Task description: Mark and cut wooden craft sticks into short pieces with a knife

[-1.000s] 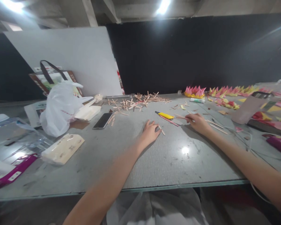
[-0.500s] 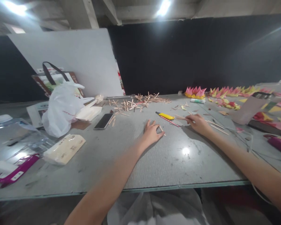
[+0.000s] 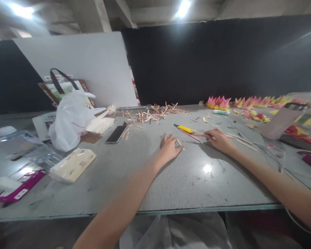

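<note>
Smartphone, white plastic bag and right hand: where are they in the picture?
Smartphone (image 3: 116, 134): head view, middle of its dark screen.
White plastic bag (image 3: 67, 121): head view, middle of its bulging side.
Right hand (image 3: 218, 140): head view, back of the hand.

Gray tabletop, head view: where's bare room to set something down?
Two patches: between the left forearm and right forearm, down to the front edge; and between the tissue pack and left forearm, nearer than the smartphone. Crowded: back centre, craft-stick pile; right, paper flowers and tumbler.

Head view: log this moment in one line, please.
left hand: touching short stick | right hand: holding wooden stick | yellow tool: on table
</note>
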Demonstrator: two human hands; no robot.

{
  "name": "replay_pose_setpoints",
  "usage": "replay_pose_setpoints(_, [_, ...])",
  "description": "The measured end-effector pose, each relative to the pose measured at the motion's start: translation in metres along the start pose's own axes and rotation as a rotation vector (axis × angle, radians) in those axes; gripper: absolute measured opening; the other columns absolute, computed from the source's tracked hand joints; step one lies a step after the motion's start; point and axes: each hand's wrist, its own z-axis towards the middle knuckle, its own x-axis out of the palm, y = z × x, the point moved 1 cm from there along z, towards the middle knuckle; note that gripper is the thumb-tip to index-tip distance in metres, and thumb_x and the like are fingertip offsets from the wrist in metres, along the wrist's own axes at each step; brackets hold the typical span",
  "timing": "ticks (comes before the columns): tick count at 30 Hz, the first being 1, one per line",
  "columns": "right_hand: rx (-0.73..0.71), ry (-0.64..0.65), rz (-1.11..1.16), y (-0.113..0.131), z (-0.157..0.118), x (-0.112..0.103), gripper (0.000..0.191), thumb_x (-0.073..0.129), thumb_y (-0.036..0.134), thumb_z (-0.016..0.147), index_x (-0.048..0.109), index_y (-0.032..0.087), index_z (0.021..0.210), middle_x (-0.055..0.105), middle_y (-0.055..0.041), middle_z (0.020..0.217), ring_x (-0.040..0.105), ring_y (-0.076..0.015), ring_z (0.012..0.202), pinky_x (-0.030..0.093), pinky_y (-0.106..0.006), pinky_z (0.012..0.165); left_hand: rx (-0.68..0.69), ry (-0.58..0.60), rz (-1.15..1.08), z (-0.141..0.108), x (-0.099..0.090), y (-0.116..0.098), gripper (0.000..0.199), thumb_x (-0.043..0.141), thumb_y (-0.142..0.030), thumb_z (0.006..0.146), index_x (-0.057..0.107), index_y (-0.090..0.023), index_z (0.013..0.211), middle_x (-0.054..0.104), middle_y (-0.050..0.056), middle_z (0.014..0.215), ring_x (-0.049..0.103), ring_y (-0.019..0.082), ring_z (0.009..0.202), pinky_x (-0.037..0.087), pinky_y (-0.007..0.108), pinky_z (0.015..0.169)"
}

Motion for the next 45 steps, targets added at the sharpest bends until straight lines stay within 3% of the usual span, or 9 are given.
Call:
replay_pose_setpoints(5, [0.11,-0.023,0.249,0.042,0.019,0.013,0.027,0.056,0.042,0.1,0.073,0.025,0.088,0.074,-0.0049,0.072,0.067,-0.0251,0.077,0.051,-0.037,0.078,0.016,-0.07,-0.067,0.005,0.003,0.004,0.048,0.078,-0.043,0.089,0.073,-0.016,0.128,0.061,0.02,0.151,0.038,0.042,0.154,0.033,0.059,0.124])
replay_pose_setpoints(9, [0.136,-0.01,0.428,0.076,0.041,0.042,0.034,0.056,0.05,0.101,0.069,0.023,0.085,0.072,-0.0017,0.069,0.064,-0.019,0.063,0.049,-0.031,0.066,0.076,-0.224,-0.304,0.01,-0.002,0.006,0.027,0.066,-0.033,0.097,0.077,-0.02,0.117,0.075,0.014,0.13,0.061,0.033,0.134,0.039,0.051,0.121])
replay_pose_setpoints(14, [0.15,-0.051,0.556,0.099,0.05,0.077,0.039,0.049,0.054,0.104,0.066,0.022,0.093,0.071,-0.0026,0.071,0.066,-0.019,0.063,0.052,-0.031,0.066,0.059,-0.232,-0.482,0.01,-0.007,0.008,0.031,0.052,-0.035,0.104,0.078,-0.019,0.101,0.082,0.009,0.099,0.075,0.025,0.095,0.056,0.035,0.09])
replay_pose_setpoints(20, [0.148,-0.036,0.593,0.103,0.041,0.077,0.037,0.049,0.052,0.106,0.064,0.022,0.089,0.07,-0.0022,0.07,0.063,-0.0185,0.06,0.051,-0.032,0.068,0.019,-0.205,-0.759,0.01,-0.006,0.004,0.029,0.06,-0.039,0.098,0.078,-0.018,0.092,0.081,0.009,0.096,0.075,0.023,0.091,0.055,0.03,0.08])
replay_pose_setpoints(26, [0.136,0.041,0.605,0.112,0.04,0.072,0.042,0.045,0.059,0.106,0.066,0.023,0.103,0.071,-0.0018,0.07,0.064,-0.0189,0.058,0.05,-0.032,0.064,-0.035,-0.25,-0.789,0.012,-0.015,0.006,0.035,0.066,-0.049,0.094,0.08,-0.017,0.094,0.081,0.011,0.097,0.074,0.024,0.09,0.056,0.031,0.077])
replay_pose_setpoints(30, [0.11,0.057,0.519,0.115,0.041,0.074,0.041,0.044,0.055,0.107,0.063,0.024,0.09,0.072,-0.0015,0.071,0.063,-0.018,0.056,0.05,-0.032,0.064,-0.043,-0.288,-0.767,0.012,-0.017,0.009,0.036,0.066,-0.05,0.093,0.077,-0.017,0.087,0.08,0.009,0.089,0.071,0.022,0.083,0.054,0.03,0.076])
replay_pose_setpoints(35, [0.124,0.029,0.401,0.105,0.042,0.072,0.028,0.048,0.041,0.104,0.062,0.023,0.088,0.074,-0.0061,0.083,0.068,-0.0227,0.077,0.05,-0.036,0.079,-0.082,-0.396,-0.711,0.014,-0.018,0.017,0.036,0.059,-0.05,0.095,0.068,-0.018,0.081,0.073,0.006,0.08,0.067,0.02,0.077,0.05,0.028,0.072])
replay_pose_setpoints(40, [0.015,0.129,0.035,0.09,0.038,0.072,0.028,0.065,0.046,0.096,0.061,0.022,0.084,0.073,-0.0115,0.097,0.067,-0.0289,0.098,0.045,-0.042,0.093,-0.123,-0.478,-0.609,0.014,-0.023,0.03,0.034,0.058,-0.048,0.096,0.061,-0.02,0.077,0.071,0.004,0.078,0.065,0.02,0.078,0.047,0.027,0.074])
replay_pose_setpoints(45, [0.027,0.226,-0.118,0.081,0.037,0.081,0.018,0.066,0.037,0.098,0.067,0.02,0.091,0.073,-0.0129,0.106,0.067,-0.0296,0.102,0.044,-0.042,0.09,-0.124,-0.47,-0.512,0.015,-0.026,0.033,0.029,0.059,-0.039,0.094,0.059,-0.02,0.072,0.071,0.004,0.075,0.064,0.019,0.073,0.046,0.028,0.072])
